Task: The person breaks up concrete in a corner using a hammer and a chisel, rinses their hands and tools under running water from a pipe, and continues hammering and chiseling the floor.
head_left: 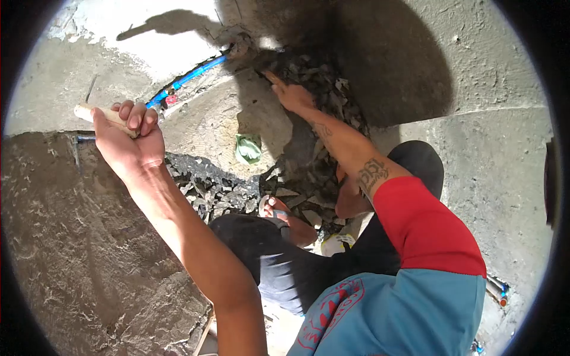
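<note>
My left hand (pixel 132 139) is raised at the left, its fingers wrapped round a pale wooden handle (pixel 113 118). One end of the handle sticks out past the thumb; whatever tool it belongs to does not show. Farther off, my right hand (pixel 295 98) reaches down to the dark rubble (pixel 309 68) by the wall. Its fingers look closed, with a slim brownish shape pointing out toward the wall's foot; I cannot make out whether this is a finger or a held tool. A crumpled pale green object (pixel 247 149) lies on the concrete between both arms.
A blue pipe (pixel 196 72) with a red valve handle (pixel 171 99) runs along the wall's base. Broken pieces (pixel 222 193) surround my sandalled foot (pixel 279 213). Rough concrete walls (pixel 493 65) stand close around me. More pipe ends (pixel 502 296) show at the lower right.
</note>
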`<state>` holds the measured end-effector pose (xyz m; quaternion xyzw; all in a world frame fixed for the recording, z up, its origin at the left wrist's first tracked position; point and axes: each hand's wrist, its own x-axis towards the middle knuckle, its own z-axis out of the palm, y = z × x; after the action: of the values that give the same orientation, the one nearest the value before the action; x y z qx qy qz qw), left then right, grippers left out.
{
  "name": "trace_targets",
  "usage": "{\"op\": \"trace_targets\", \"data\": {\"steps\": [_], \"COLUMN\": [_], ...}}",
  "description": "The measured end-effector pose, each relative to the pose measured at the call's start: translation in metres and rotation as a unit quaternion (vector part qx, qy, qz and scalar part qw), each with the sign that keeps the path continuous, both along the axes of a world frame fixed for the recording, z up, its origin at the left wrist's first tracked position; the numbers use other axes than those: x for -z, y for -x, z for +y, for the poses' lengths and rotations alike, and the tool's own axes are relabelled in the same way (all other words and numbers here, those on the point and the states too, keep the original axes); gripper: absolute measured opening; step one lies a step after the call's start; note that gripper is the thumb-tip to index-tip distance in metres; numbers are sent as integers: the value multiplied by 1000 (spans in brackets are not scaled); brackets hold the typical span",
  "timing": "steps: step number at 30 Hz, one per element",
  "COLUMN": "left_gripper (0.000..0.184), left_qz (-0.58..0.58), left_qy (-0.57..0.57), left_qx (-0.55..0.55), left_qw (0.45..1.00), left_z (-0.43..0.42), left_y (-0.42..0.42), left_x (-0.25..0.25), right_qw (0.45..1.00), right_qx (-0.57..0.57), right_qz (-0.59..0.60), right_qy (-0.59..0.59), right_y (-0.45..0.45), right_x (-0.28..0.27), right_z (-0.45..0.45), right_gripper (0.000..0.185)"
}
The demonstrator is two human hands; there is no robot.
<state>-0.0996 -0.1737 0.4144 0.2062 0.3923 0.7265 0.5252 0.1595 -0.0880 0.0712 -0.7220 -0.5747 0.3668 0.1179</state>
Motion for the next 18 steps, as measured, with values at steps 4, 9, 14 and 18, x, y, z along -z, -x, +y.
{"op": "trace_targets", "data": {"steps": [4, 9, 14, 18], "left_gripper": [31, 31, 31, 32], "left_qz": [-10, 17, 7, -10], "left_qy": [7, 18, 27, -6], "left_qx": [2, 2, 2, 19], "left_qw": [1000, 1000, 1000, 1000], "left_z": [8, 7, -2, -10], "left_y": [-9, -15, -6, 7], "left_x": [0, 0, -4, -7], "right_qw": [988, 972, 989, 982], "right_qx": [-114, -212, -35, 165], "right_qz": [-16, -74, -77, 85], "right_qy": [-103, -66, 125, -18], "right_y": [37, 35, -36, -88], "right_x": [-46, -43, -63, -16], "right_z": [7, 29, 12, 24], "right_gripper": [63, 72, 55, 54]}}
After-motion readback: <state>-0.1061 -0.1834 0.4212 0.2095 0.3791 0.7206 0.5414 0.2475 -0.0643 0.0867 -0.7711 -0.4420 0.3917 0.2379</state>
